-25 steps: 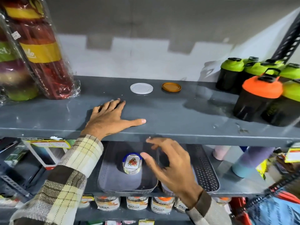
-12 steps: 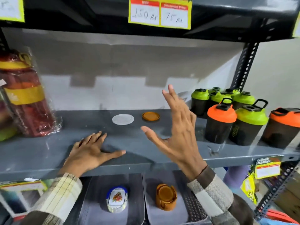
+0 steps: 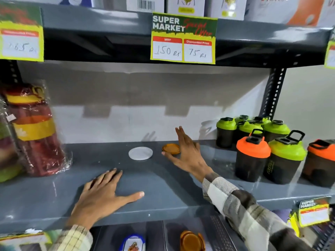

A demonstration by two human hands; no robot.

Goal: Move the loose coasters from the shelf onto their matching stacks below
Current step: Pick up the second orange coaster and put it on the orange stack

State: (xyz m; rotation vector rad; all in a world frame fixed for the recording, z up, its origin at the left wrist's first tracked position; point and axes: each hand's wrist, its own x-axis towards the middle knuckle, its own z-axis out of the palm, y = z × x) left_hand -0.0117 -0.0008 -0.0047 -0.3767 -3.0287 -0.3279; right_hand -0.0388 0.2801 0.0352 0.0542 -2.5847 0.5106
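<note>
coasters are showing in two places: at the nearest, bottom edge of the view, the matching stacks are sitting in dark trays [image 3: 157, 232] on the level below, a blue-rimmed printed stack [image 3: 133, 244] on the left and an amber stack [image 3: 192, 240] just right of it, both partly cut off. a little farther, the left hand [image 3: 103, 194] is lying flat and spread on the front of the grey shelf [image 3: 181, 192], grasping nothing. beyond it, the right hand [image 3: 188, 153] is reaching in with fingers fanned apart, the thumb sitting at the near edge of the loose amber coaster [image 3: 171, 148] and the fingers rising behind its right side; it is not gripping it yet. the loose white coaster [image 3: 140, 153] is lying flat just left of the amber one, untouched. off to the right, shaker bottles [image 3: 268, 147] are standing near the back, and wrapped bottles [image 3: 34, 133] are crowding the left end. judging from this, both loose coasters are waiting on the shelf, so the lifting and carrying down is all left to do, and the amber one looks to be going first.
</note>
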